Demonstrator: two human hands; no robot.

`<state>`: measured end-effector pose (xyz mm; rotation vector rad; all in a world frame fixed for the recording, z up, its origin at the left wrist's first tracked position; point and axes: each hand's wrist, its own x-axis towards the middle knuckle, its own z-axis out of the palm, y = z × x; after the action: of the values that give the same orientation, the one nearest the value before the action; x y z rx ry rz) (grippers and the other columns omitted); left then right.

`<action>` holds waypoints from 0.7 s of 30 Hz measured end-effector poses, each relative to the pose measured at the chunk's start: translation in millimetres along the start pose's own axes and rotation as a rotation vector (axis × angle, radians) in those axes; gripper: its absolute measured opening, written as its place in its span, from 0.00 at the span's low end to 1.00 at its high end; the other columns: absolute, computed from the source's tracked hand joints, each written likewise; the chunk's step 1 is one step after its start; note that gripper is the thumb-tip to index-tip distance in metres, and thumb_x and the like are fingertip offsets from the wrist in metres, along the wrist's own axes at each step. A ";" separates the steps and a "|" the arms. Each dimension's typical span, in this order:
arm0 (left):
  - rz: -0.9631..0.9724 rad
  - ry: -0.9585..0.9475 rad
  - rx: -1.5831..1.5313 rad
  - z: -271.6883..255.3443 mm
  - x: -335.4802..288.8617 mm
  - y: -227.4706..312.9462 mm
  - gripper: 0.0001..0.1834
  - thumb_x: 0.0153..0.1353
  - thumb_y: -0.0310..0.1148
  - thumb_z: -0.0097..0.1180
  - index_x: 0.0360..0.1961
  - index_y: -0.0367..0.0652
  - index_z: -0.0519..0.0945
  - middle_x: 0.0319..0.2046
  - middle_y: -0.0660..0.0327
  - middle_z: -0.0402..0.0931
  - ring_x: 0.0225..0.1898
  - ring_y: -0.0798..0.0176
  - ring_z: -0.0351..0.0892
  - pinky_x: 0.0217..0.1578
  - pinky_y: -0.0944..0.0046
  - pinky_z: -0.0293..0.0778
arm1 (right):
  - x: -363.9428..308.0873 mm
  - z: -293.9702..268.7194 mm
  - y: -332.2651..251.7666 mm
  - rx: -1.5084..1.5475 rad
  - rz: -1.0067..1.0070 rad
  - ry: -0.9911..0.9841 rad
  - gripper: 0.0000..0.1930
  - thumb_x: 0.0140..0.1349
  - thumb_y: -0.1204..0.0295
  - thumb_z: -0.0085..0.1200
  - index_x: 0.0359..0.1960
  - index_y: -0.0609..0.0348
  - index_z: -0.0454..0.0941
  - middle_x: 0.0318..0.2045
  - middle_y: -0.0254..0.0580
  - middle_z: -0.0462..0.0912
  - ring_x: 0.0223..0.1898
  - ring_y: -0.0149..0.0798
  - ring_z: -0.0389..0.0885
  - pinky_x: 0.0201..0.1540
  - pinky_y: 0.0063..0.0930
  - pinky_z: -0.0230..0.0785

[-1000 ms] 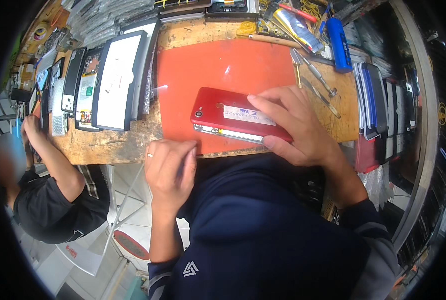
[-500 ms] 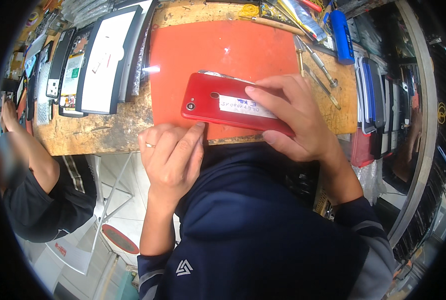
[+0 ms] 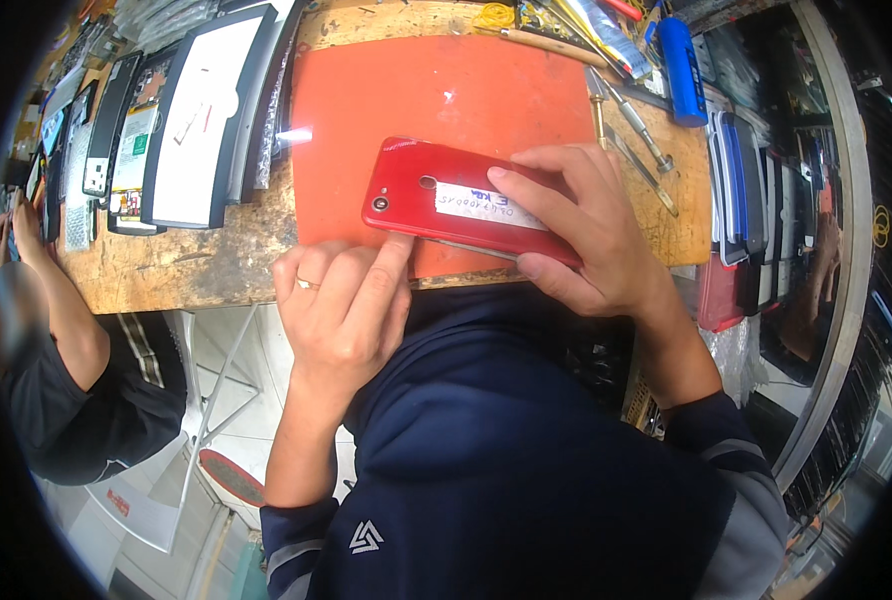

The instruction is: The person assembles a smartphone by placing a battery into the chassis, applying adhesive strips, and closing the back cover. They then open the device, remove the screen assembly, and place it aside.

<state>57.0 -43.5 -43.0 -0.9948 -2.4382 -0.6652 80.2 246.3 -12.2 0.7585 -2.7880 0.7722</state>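
A red smartphone point(image 3: 416, 200) is held back-side up over the orange mat, with its camera end to the left. A white handwritten label point(image 3: 466, 201) is stuck on its back. My right hand point(image 3: 596, 235) grips the phone's right end, fingers over the back and thumb at the near edge. My left hand point(image 3: 346, 300) is at the near edge by the camera end, its index fingertip pressed there and the other fingers curled in. Whatever those curled fingers may hold is hidden. A pale strip shows along the phone's near side.
The orange mat point(image 3: 366, 90) covers part of a worn wooden bench point(image 3: 196, 275). Screwdrivers point(image 3: 638, 122), tweezers point(image 3: 642, 172) and a blue cylinder point(image 3: 683, 75) lie at the right. White panels point(image 3: 211, 120) and opened devices stand left. Another person's arm point(image 3: 61, 300) reaches in there.
The phone has tipped, so the pale strip now shows on its near side instead of its far side. My left index fingertip has shifted slightly right and upward along the edge.
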 end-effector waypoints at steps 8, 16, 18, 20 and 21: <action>0.007 0.045 -0.079 1.0 -2.4 -4.6 0.21 0.49 0.24 0.70 0.48 0.41 0.90 0.32 0.63 0.78 0.37 0.58 0.79 0.45 0.55 0.68 | -0.5 2.7 1.3 -0.001 -0.016 0.010 0.33 0.67 0.52 0.59 0.68 0.61 0.81 0.61 0.57 0.78 0.57 0.57 0.77 0.62 0.49 0.66; -0.003 0.060 -0.092 2.9 -4.0 -4.3 0.21 0.48 0.24 0.70 0.47 0.41 0.90 0.32 0.64 0.78 0.37 0.58 0.78 0.45 0.55 0.69 | -0.1 1.9 1.7 0.018 -0.013 0.004 0.34 0.67 0.51 0.58 0.68 0.63 0.81 0.61 0.58 0.78 0.56 0.57 0.77 0.63 0.49 0.66; -0.007 0.063 -0.097 3.7 -4.2 -4.8 0.21 0.48 0.24 0.69 0.48 0.41 0.90 0.32 0.64 0.78 0.37 0.58 0.78 0.45 0.55 0.69 | -0.2 1.8 1.5 0.006 -0.018 0.004 0.34 0.67 0.51 0.58 0.68 0.63 0.81 0.61 0.58 0.78 0.56 0.57 0.77 0.62 0.49 0.66; -0.003 0.069 -0.093 4.5 -4.6 -4.7 0.22 0.48 0.24 0.69 0.48 0.41 0.90 0.32 0.64 0.77 0.37 0.58 0.78 0.46 0.55 0.69 | -0.2 2.1 1.1 0.000 -0.029 0.013 0.34 0.67 0.51 0.58 0.68 0.63 0.81 0.61 0.58 0.78 0.56 0.57 0.77 0.62 0.49 0.66; -0.006 0.073 -0.094 4.8 -4.7 -4.5 0.22 0.48 0.24 0.69 0.48 0.41 0.90 0.32 0.64 0.77 0.37 0.58 0.78 0.46 0.55 0.69 | -0.1 2.3 0.8 -0.005 -0.026 0.008 0.34 0.67 0.51 0.58 0.68 0.63 0.81 0.61 0.58 0.78 0.56 0.57 0.77 0.62 0.49 0.66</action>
<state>55.8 -46.1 -50.6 -0.9815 -2.3664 -0.8105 79.9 245.8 -14.6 0.7877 -2.7657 0.7615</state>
